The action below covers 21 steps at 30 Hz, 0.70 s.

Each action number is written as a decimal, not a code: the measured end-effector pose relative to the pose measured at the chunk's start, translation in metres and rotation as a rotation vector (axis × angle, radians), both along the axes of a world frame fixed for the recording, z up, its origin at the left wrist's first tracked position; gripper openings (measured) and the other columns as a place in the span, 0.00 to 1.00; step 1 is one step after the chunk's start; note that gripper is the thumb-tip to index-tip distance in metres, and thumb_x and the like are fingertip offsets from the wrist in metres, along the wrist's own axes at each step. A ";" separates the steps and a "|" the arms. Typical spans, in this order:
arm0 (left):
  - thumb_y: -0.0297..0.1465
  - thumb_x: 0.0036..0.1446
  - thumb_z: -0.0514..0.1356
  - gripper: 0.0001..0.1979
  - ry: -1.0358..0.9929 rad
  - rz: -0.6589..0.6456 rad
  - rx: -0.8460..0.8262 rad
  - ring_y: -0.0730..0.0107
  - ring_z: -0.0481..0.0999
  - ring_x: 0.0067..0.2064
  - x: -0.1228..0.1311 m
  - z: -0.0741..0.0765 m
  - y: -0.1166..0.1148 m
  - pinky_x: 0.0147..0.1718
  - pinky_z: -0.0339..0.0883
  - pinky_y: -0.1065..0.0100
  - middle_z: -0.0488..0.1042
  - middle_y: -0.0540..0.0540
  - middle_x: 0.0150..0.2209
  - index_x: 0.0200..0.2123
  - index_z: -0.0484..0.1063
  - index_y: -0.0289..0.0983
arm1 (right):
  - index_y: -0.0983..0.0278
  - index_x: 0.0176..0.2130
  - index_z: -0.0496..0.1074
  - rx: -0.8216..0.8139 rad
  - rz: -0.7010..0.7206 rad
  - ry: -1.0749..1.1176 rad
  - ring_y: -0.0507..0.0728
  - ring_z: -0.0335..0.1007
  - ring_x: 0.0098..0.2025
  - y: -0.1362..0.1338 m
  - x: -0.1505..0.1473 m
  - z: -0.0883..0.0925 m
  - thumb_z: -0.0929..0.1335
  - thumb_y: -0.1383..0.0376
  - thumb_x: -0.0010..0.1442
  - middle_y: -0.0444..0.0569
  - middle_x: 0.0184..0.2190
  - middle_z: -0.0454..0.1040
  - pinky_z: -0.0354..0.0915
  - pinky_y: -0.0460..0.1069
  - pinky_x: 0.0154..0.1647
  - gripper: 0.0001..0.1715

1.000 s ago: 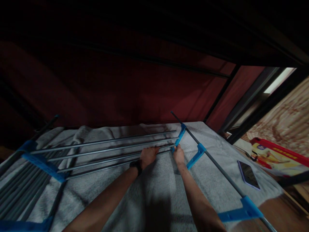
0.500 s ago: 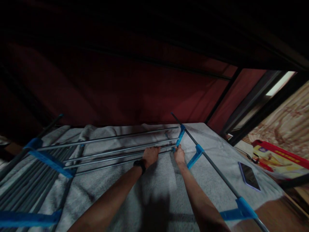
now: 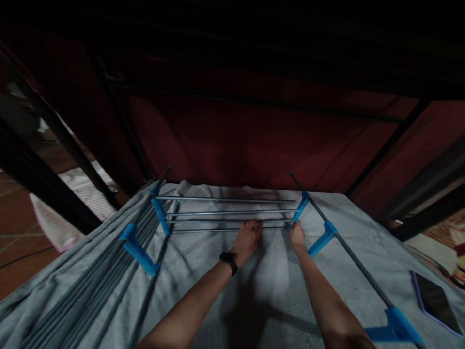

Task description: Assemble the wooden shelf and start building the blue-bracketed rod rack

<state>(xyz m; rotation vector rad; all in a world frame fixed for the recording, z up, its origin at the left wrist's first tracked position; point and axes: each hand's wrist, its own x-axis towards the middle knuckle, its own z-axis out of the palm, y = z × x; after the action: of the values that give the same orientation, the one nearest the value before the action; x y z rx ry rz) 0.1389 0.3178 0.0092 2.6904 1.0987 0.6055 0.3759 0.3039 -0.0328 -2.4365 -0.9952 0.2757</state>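
Several grey metal rods (image 3: pixel 232 212) run crosswise between a blue plastic bracket (image 3: pixel 160 213) on the left and another blue bracket (image 3: pixel 301 206) on the right. My left hand (image 3: pixel 249 237), with a dark band at its wrist, has its fingers bent over the lower rods near their right end. At the bottom of the right bracket, my right hand (image 3: pixel 297 235) is closed on the bracket where the rod ends meet it. The exact finger hold there is partly hidden. A long grey pole (image 3: pixel 356 259) passes through the right-hand brackets.
More grey rods (image 3: pixel 90 291) lie bundled at the left beside another blue bracket (image 3: pixel 140 252). A phone (image 3: pixel 436 300) rests on the grey blanket (image 3: pixel 283 291) at the right. Dark bed posts (image 3: pixel 47 179) and a red curtain (image 3: pixel 232 140) enclose the blanket.
The view has swung to the left, bringing the tiled floor and left bracket further in. My left hand's fingers look slightly more spread over the rods; my right hand stays at the bracket.
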 end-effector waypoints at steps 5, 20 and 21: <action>0.26 0.62 0.51 0.19 -0.147 0.179 -0.085 0.63 0.67 0.55 -0.035 0.003 -0.016 0.56 0.61 0.59 0.67 0.43 0.55 0.55 0.68 0.42 | 0.68 0.55 0.60 -0.017 -0.006 0.018 0.60 0.73 0.44 -0.002 0.004 0.000 0.56 0.63 0.66 0.56 0.40 0.75 0.64 0.49 0.40 0.20; 0.30 0.61 0.50 0.17 -0.426 0.597 0.218 0.57 0.66 0.54 -0.116 0.083 -0.018 0.55 0.61 0.57 0.67 0.38 0.52 0.51 0.72 0.36 | 0.75 0.67 0.41 0.158 0.016 0.088 0.61 0.66 0.56 -0.008 0.012 -0.013 0.61 0.66 0.60 0.64 0.55 0.68 0.61 0.51 0.54 0.41; 0.30 0.61 0.50 0.18 -0.425 0.629 0.241 0.56 0.66 0.54 -0.121 0.091 -0.016 0.55 0.60 0.57 0.67 0.38 0.52 0.51 0.72 0.36 | 0.75 0.67 0.40 0.171 0.024 0.091 0.61 0.66 0.56 -0.010 0.011 -0.013 0.61 0.66 0.60 0.64 0.55 0.67 0.60 0.51 0.55 0.42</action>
<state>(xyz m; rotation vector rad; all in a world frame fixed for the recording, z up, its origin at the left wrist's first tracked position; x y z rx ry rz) 0.0184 0.3017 0.1001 2.1762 1.8202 1.4049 0.3873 0.2940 -0.0455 -2.2391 -0.9673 0.2946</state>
